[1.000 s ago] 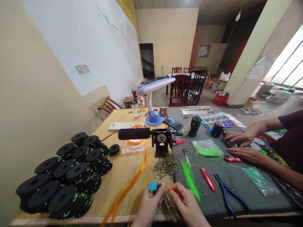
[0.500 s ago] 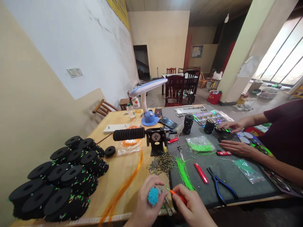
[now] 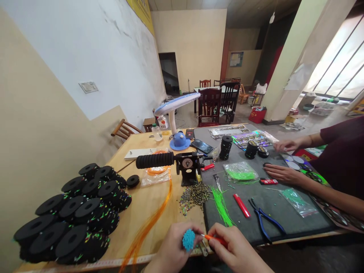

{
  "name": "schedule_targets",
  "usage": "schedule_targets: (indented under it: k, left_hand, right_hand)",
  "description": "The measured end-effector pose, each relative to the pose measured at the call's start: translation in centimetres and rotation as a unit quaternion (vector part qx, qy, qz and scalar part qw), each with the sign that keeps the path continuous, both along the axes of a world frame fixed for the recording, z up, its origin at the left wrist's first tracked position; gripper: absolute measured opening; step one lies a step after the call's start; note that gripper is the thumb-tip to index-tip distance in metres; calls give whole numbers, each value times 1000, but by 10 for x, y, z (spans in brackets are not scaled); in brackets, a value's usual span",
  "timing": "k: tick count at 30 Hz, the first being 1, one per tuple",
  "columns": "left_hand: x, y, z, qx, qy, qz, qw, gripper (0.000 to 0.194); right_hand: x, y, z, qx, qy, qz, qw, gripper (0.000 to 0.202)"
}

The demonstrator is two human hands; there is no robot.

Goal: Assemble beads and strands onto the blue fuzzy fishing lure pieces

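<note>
At the table's front edge, my left hand (image 3: 174, 244) is closed round a bundle of turquoise-tipped thin pieces (image 3: 188, 239); their exact kind I cannot tell. My right hand (image 3: 231, 244) grips a slim orange-handled tool (image 3: 215, 239), its thin pale tip pointing left at the fingertips of my left hand. Whatever the tip touches is too small to make out. Partly hidden behind my hands is a small metal part (image 3: 204, 248). Beyond them lie piles of small beads (image 3: 199, 194) and a bunch of green strands (image 3: 221, 206).
A black winding device (image 3: 187, 168) carries a row of foam spools (image 3: 155, 160). Many black spools (image 3: 71, 240) are stacked left, beside orange strands (image 3: 150, 223). Blue pliers (image 3: 263, 218) and a red lighter (image 3: 241, 205) lie right. A co-worker's hands (image 3: 284, 174) rest at the mat's right.
My hands have shifted slightly down and right, and the tool tip is nearer my left fingers. The co-worker's far hand has moved right, away from a small black spool.
</note>
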State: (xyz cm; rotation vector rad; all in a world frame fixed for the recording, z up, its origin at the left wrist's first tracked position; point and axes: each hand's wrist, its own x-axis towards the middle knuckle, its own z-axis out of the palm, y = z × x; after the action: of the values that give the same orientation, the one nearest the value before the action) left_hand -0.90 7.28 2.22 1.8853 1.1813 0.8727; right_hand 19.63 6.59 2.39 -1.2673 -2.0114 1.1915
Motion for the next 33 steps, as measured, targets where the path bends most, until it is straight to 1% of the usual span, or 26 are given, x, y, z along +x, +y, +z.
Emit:
schedule_targets:
  k: [2, 4, 8, 10, 12, 17, 21, 25, 28, 31, 32, 33]
  left_hand:
    - [1, 1, -3, -31, -28, 21, 999, 11]
    - [3, 2, -6, -77, -58, 36, 995, 15]
    - [7, 4, -15, -173, -123, 48, 976, 26]
    - [8, 5, -18, -205, -147, 53, 966, 29]
    - [10, 5, -20, -220, -163, 58, 960, 31]
    - [11, 9, -25, -224, -182, 71, 955, 34]
    - [11, 15, -33, -219, -166, 93, 957, 42]
    - [12, 16, -42, -175, -137, 115, 968, 43]
    - [12, 16, -49, -167, -129, 104, 972, 44]
    - [12, 15, -53, -170, -137, 123, 968, 48]
    - [11, 15, -54, -166, -141, 132, 967, 49]
    - [10, 14, -54, -164, -142, 137, 967, 49]
  right_hand:
    - [0, 1, -3, -6, 9, 3, 1000, 24]
    - [0, 2, -7, -15, 21, -2, 1000, 25]
    - [-3, 2, -16, -32, 48, -26, 998, 25]
    - [-4, 2, -24, -37, 64, -42, 996, 25]
    - [-6, 3, -32, -44, 86, -56, 994, 28]
    - [-11, 4, -47, -49, 127, -72, 988, 40]
    - [-18, 7, -49, -27, 103, -103, 989, 40]
    - [-25, 11, -50, 5, 68, -124, 990, 37]
    - [-25, 15, -56, 51, 24, -166, 984, 33]
    - [-22, 18, -67, 133, -31, -201, 970, 22]
    - [-21, 18, -71, 162, -53, -206, 964, 21]
    - [-21, 18, -74, 187, -76, -209, 957, 25]
